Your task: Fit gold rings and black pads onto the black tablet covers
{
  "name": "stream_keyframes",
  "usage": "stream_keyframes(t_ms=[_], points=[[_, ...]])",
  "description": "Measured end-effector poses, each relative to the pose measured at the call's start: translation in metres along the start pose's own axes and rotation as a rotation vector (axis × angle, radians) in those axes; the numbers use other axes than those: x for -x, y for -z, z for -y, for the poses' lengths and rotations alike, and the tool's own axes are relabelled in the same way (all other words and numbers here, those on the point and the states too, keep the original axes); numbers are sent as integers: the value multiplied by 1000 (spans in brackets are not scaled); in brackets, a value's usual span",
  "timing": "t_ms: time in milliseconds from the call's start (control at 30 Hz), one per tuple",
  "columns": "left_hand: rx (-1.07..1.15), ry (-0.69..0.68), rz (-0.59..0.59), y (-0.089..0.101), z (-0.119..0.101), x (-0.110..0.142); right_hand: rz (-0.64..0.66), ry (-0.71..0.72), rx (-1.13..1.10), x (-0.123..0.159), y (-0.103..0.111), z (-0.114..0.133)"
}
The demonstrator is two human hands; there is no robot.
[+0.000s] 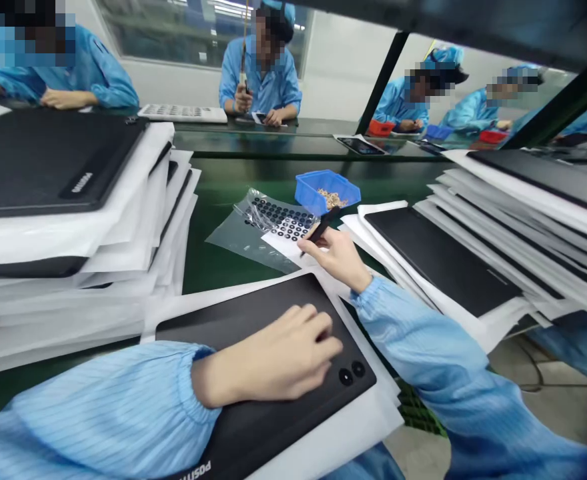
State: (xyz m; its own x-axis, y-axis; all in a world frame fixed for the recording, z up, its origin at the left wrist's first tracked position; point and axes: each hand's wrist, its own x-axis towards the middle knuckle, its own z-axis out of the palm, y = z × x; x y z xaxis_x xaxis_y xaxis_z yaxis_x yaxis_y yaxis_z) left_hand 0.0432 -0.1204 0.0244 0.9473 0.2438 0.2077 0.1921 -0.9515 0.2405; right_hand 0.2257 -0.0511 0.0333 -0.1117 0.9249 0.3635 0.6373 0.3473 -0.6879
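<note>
My left hand (278, 353) rests on a black tablet back cover (243, 307), its fingers curled and their tips hidden beneath it. Two round lens openings (352, 373) show near the cover's right corner, and part of a printed word at the bottom. Pinched in my right hand (341, 257) is a slim black pointed tool, tweezers by its look (319, 229). Its tip points down near a sheet of black ring stickers (286, 220), which lies on clear film beyond the cover. White paper sheets (353, 417) lie under the cover.
Tall stacks of black covers interleaved with white paper stand left (138, 220) and right (518, 233). A blue bin (313, 193) of small tan pieces sits behind the stickers. Several people in blue work across the green bench (233, 173). A dark frame hangs overhead.
</note>
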Motion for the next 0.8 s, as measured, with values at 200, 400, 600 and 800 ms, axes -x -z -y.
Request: stream_keyframes(t_ms=[200, 400, 600, 800], points=[[-98, 555, -183, 5, 40, 25, 235, -39, 292, 16, 25, -7], [-135, 653, -142, 3, 49, 25, 246, -77, 252, 25, 20, -22], [-139, 681, -150, 9, 44, 23, 265, 45, 177, 25, 22, -23], [-150, 703, -177, 23, 34, 20, 89, -47, -251, 30, 27, -16]])
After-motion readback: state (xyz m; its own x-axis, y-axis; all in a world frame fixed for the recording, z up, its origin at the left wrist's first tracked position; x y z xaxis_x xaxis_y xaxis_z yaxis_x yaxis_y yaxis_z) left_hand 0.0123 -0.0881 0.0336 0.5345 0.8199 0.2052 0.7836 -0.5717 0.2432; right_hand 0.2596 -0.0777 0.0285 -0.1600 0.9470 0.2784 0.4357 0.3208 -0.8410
